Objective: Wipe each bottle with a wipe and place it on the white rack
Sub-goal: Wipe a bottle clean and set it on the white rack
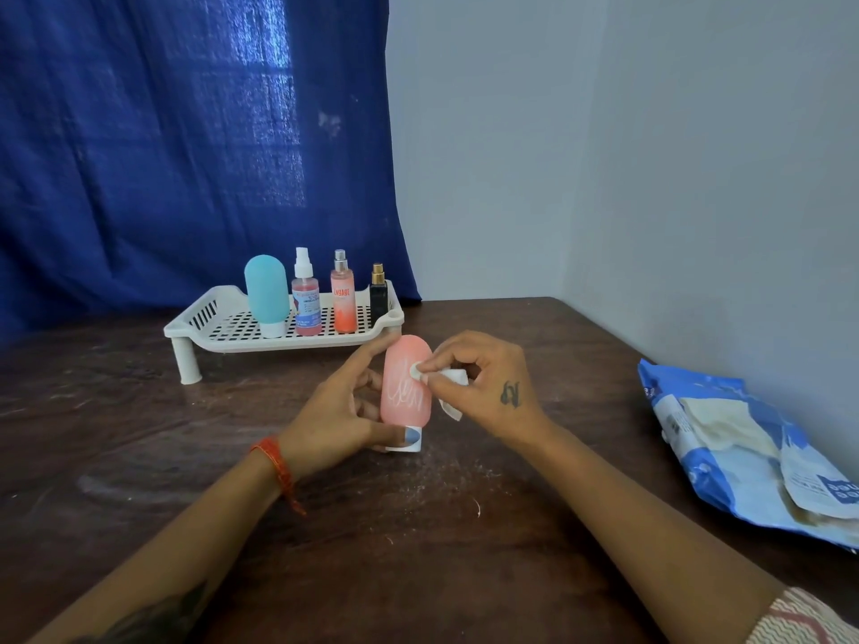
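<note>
You have the pink bottle (406,383) standing cap-down on the table (139,434), just in front of the white rack (195,325); your left hand (334,416) grips it from behind to steady it, while your right hand (483,388) pinches the wipe (453,378) against its front. Four bottles fill the rack's right side, so only its left end looks free. The blue wipe packet (743,453) lies well apart on your right.
</note>
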A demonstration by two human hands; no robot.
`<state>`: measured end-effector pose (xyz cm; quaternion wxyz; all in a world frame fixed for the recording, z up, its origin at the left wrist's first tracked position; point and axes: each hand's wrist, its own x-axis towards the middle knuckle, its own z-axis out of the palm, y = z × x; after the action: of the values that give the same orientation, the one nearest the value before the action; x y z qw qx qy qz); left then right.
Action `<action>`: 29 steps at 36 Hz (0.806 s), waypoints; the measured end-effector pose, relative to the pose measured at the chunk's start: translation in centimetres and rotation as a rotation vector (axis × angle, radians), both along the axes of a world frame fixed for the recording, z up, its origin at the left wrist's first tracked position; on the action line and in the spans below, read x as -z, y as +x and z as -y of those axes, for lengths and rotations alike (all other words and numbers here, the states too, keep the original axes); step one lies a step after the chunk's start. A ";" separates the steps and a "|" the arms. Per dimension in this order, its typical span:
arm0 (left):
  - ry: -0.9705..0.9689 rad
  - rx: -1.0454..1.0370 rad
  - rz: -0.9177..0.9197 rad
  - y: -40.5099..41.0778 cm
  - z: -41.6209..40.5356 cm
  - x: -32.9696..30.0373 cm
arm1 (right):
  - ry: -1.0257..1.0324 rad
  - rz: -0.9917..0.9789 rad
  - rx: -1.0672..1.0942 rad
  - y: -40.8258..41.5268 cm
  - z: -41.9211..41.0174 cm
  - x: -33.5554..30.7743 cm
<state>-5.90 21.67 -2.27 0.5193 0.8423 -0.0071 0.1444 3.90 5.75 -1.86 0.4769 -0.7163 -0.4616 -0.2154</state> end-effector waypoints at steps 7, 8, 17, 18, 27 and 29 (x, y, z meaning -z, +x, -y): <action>0.011 -0.001 0.000 -0.1 -0.1 0.0 | 0.002 -0.032 0.054 0.3 0.2 0.2; 0.009 -0.002 -0.002 -0.1 -0.1 0.0 | 0.016 -0.026 0.073 0.3 0.1 0.2; 0.014 0.011 -0.001 -0.1 0.1 -0.1 | 0.054 0.026 0.155 0.4 -0.3 -0.1; 0.015 0.010 -0.002 -0.1 0.1 -0.1 | 0.043 0.002 0.149 0.4 -0.3 -0.1; -0.003 0.000 -0.006 -0.1 0.1 -0.1 | -0.079 -0.138 0.069 0.1 0.4 -0.1; -0.010 -0.002 0.001 -0.1 0.1 -0.1 | -0.104 -0.144 0.044 0.0 0.5 -0.1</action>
<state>-5.99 21.60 -2.21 0.5234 0.8396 -0.0059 0.1455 3.95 5.26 -1.76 0.4662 -0.7636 -0.4208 -0.1498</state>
